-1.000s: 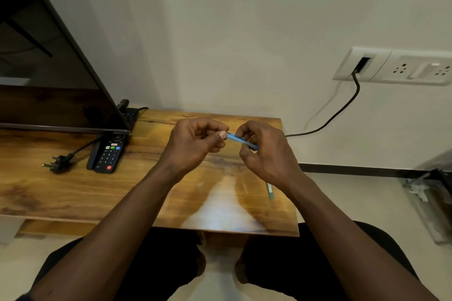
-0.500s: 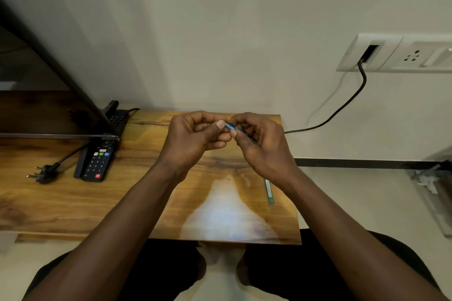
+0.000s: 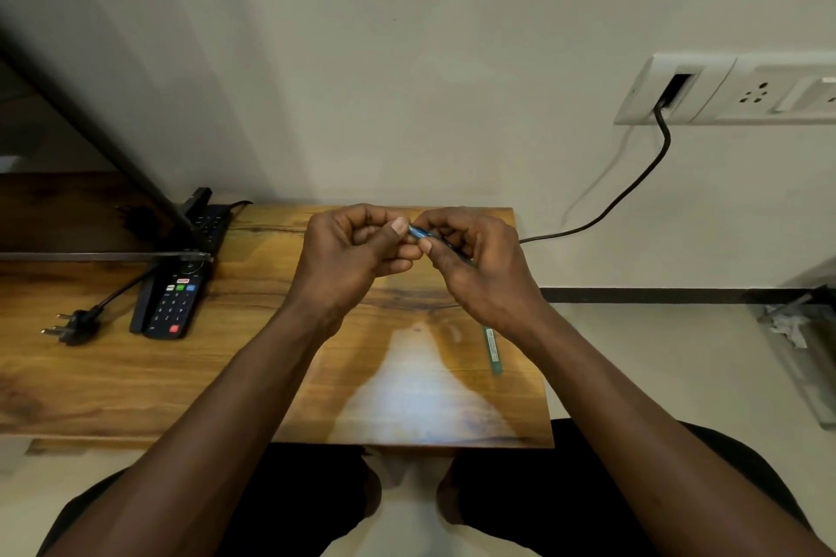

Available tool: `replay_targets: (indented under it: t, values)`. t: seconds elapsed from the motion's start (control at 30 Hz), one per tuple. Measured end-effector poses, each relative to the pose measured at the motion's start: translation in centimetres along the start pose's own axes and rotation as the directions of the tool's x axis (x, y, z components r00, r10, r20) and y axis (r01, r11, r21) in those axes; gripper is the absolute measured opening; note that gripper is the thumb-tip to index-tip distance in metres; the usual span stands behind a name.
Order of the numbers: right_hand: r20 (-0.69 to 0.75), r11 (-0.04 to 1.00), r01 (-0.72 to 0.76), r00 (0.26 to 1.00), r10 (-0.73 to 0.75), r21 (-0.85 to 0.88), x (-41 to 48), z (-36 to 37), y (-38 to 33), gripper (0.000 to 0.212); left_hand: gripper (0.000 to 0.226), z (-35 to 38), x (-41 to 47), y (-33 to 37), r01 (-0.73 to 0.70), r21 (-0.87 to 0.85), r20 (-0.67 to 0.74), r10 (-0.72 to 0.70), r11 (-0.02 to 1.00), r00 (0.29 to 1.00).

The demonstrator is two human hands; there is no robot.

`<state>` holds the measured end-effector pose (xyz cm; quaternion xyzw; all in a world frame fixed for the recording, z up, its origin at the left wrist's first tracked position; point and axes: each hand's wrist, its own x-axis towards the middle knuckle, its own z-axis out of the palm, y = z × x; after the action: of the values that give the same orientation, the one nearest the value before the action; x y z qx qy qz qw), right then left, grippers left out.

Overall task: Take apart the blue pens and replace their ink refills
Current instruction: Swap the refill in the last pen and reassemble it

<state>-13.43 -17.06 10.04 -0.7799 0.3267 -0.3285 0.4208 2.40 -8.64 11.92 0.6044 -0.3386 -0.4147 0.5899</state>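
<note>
1. A black fabric garment [image 3: 312, 511] is covering both thighs.
2. The left forearm [image 3: 235, 412] and right forearm [image 3: 610, 398] are showing bare to the wrists.
3. Short, trimmed nails are showing on the fingers [image 3: 393, 235].

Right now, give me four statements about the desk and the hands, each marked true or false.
1. The left hand and right hand both pinch the blue pen above the wooden desk. True.
2. The TV remote lies right of the hands. False: it lies left of them, beside a loose plug.
3. A slim green stick lies on the desk by the right wrist. True.
4. The black cable hangs free of the wall plate. False: it runs into the plate's opening.
</note>
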Motion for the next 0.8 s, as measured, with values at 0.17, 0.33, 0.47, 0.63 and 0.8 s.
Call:
replay_targets:
  t: [0.17, 0.33, 0.47, 0.63, 0.8]
  values:
    - [-0.008, 1.0, -0.019, 1.0, 0.019, 0.012, 0.1, 0.3, -0.1, 0.021, 0.011, 0.5, -0.3, -0.2, -0.024, -0.034, -0.039, 0.022, 0.999, 0.999]
    - [-0.003, 0.999, -0.02, 1.0, 0.02, 0.049, 0.2, 0.4, -0.3, 0.024, 0.017, 0.7, -0.4, -0.2, -0.018, -0.056, -0.065, 0.014, 0.998, 0.998]
    - [0.009, 0.997, -0.02, 1.0, 0.019, 0.07, 0.0, 0.5, -0.5, 0.026, 0.019, 0.7, -0.3, 0.2, -0.004, -0.084, -0.088, -0.004, 0.996, 0.996]
    - [0.012, 0.993, -0.06, 0.998, 0.059, 0.104, 0.0, 0.6, -0.6, 0.025, 0.021, 0.5, -0.2, 0.3, 0.018, -0.085, -0.065, -0.023, 0.996, 0.998]
    - [-0.003, 0.985, -0.114, 0.993, 0.115, 0.132, 0.2, 0.7, -0.5, 0.019, 0.021, -0.3, 0.0, 0.1, 0.049, -0.062, -0.08, -0.054, 0.997, 0.995]
